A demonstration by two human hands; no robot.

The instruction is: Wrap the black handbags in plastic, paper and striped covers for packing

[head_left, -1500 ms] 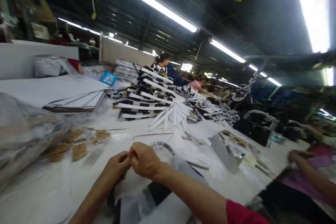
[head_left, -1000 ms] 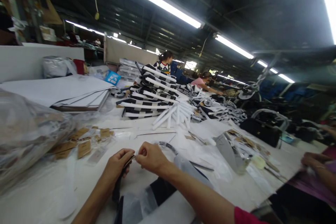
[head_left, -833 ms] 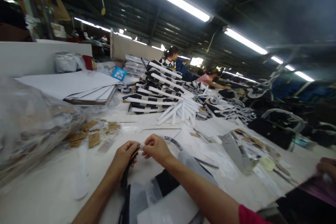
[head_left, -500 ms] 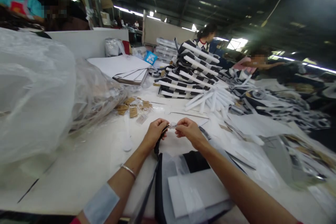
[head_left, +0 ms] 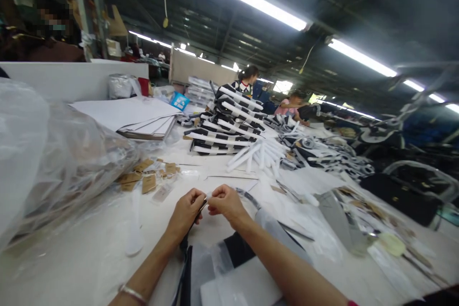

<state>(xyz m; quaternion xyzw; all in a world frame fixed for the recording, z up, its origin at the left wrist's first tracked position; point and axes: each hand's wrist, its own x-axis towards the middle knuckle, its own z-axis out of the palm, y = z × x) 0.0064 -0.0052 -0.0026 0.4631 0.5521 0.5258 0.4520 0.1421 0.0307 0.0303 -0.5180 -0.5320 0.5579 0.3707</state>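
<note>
In the head view my left hand [head_left: 188,209] is closed on a dark strap [head_left: 184,241] near its end, where a shiny metal edge shows between the fingers. My right hand [head_left: 226,204] pinches a small translucent wrap at that same end, its fingertips almost touching the left ones. Below both hands lies a black bag [head_left: 234,248], partly covered by grey padding and clear film. A white sheet [head_left: 238,284] rests on its front, and the wrapped handle [head_left: 247,197] curves out behind my right wrist.
Brown tags [head_left: 148,183] lie left of my hands, beside a large clear plastic bag [head_left: 89,153]. White boards [head_left: 125,112] are stacked behind. Ahead is a pile of wrapped black bags [head_left: 222,143] with white tubes [head_left: 260,153]. Co-workers stand beyond. Scraps and tools [head_left: 376,229] are at right.
The view has swung right and up, so the table's things appear farther left and lower. My right hand has come closer to my left; the translucent piece between them shows less.
</note>
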